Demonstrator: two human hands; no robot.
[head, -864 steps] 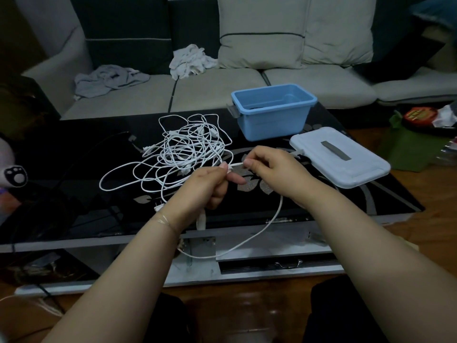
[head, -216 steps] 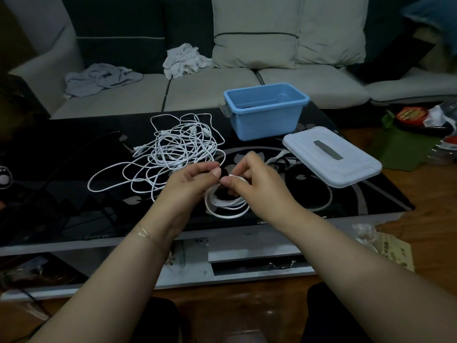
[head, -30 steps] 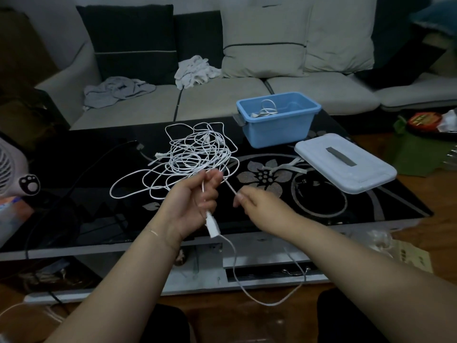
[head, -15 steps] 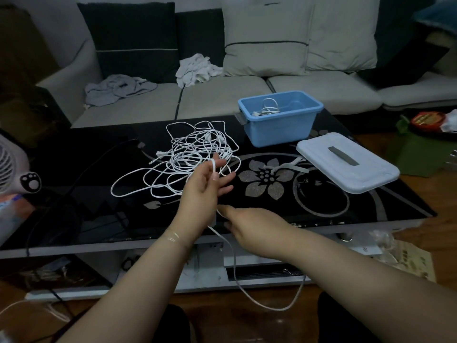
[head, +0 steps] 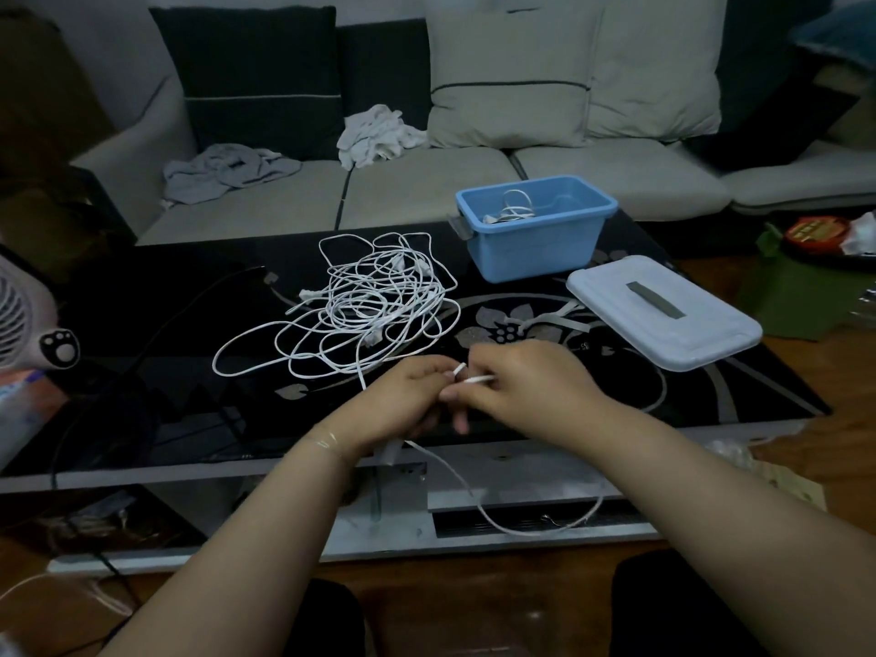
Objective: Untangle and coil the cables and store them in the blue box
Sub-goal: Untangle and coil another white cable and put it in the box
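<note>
The biggest risk sits in the tangle of cables (head: 374,305), spread loose over the middle of the dark surface (head: 711,395). The strand being worked runs from that tangle into the hands, so a firm pull could tighten the knots inside it or drag the whole heap toward the near edge. The surface looks glossy, and I judge the heap would slide easily.

Next is the slack loop (head: 535,523) of the same cable, which hangs below the front edge of the surface. It could catch on the frame under the surface or on the person's knees as it is wound in.

The lid (head: 663,315) lies to the right, with one corner reaching out toward the right edge; a sweep of the right forearm might nudge it off.

The blue box (head: 531,234) stands open at the far side, just beyond the tangle, with one coiled cable (head: 514,211) already inside. The way to it from the hands looks open along the gap between the tangle and the lid, though a trailing end could snag the tangle in passing.

The left hand (head: 407,395) and right hand (head: 526,381) are together at the near middle of the surface, each pinching the white strand, with a short end (head: 474,379) showing between the fingers. A slip there would let the start of the coil spring open.
</note>
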